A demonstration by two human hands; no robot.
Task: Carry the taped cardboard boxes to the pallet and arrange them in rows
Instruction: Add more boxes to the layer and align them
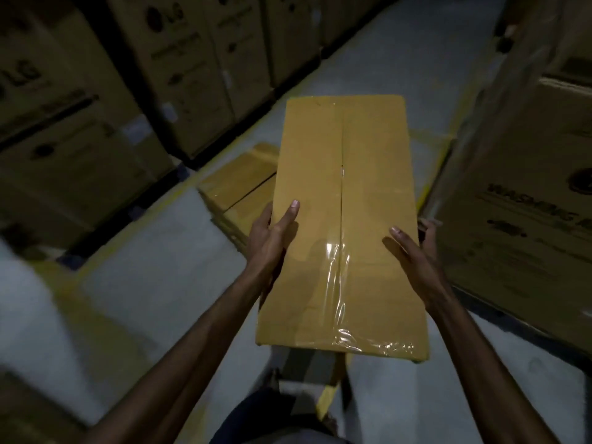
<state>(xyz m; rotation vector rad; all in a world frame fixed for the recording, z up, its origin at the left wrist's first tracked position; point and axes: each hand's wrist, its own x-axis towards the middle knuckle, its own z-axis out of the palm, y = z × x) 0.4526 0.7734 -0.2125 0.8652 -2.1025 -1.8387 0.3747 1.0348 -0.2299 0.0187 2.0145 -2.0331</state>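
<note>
You are holding a long, flat cardboard box [342, 203] out in front of you, above a pale warehouse floor [166, 283]. Your left hand [272, 232] is gripping its left long edge and your right hand [413, 251] its right long edge, each with the thumb lying on top and the fingers wrapping out of sight below.

Judging by how easily you are carrying it at arm's length, it is probably light. The board is looking stiff, so the side edges are giving the firmest hold. The glossy tape [333, 277] is likely slippery, so fingers are better kept on bare card.

The box is plain tan, with clear tape running down its centre seam and wrinkling over the near end. Similar tan boxes [237, 184] are lying low just beyond it; whether a pallet is sitting under them is unclear. Tall printed appliance cartons [96, 107] are standing on both sides.
</note>
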